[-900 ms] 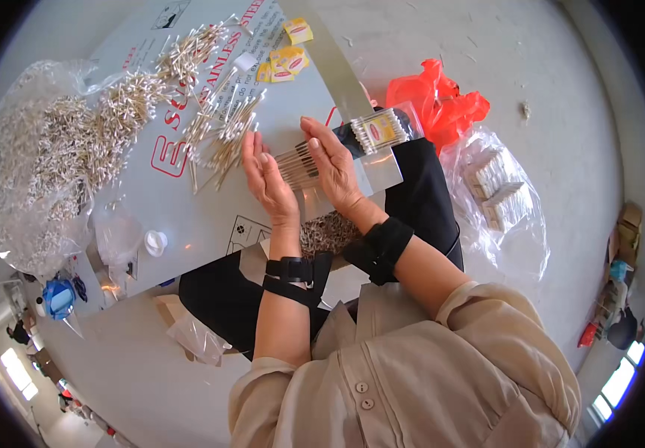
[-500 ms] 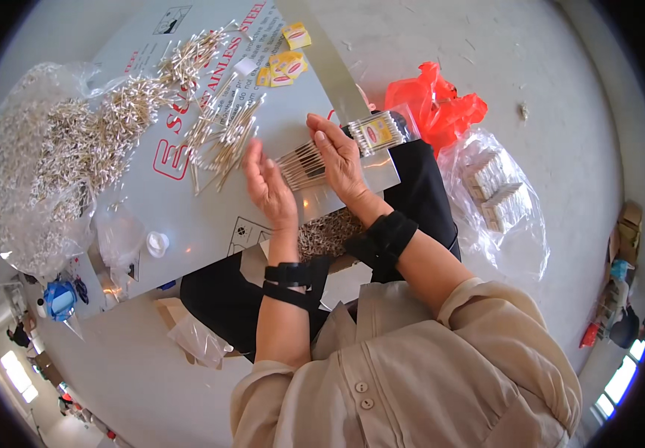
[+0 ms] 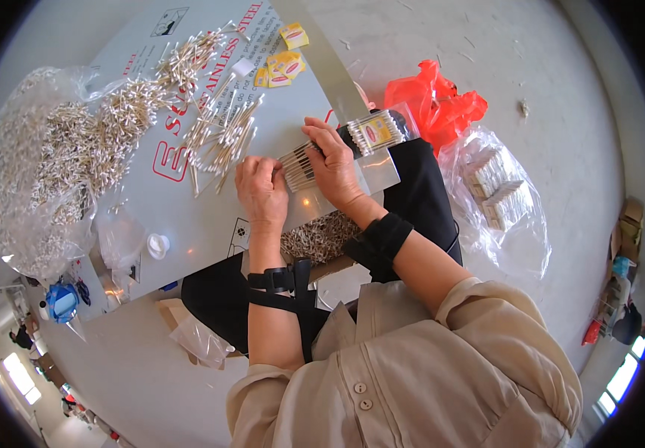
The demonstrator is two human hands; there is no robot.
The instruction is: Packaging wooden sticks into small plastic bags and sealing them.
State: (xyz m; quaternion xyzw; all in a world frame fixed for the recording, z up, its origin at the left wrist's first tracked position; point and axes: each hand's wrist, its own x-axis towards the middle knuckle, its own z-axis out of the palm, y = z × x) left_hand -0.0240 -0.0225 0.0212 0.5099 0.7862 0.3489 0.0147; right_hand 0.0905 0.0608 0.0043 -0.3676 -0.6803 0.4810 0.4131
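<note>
Wooden-stick cotton swabs [image 3: 298, 169] lie side by side in a row on a dark strip between my hands. At the row's left end is my left hand [image 3: 263, 193], fingers curled and closed on the end swabs; its fingertips are partly hidden. My right hand [image 3: 335, 166] rests over the row's right end with its fingers stretched out, hiding the swabs beneath. Just right of it sits a flat pack of cotton swabs [image 3: 376, 133] with a yellow label, in clear film. Loose cotton swabs [image 3: 225, 142] lie scattered beyond my left hand.
A clear bag [image 3: 46, 172] spills a big heap of swabs at the left of the metal-topped table [image 3: 181, 216]. Yellow labels [image 3: 285, 66] lie at the back. A red plastic bag [image 3: 431, 101] and a clear bag of packs [image 3: 498, 194] are at the right. Swabs fill a box [image 3: 315, 240] below the table edge.
My left hand has moved slightly left, and its raised, parted fingers have curled down onto the row's left end. My right hand has shifted a little left over the row.
</note>
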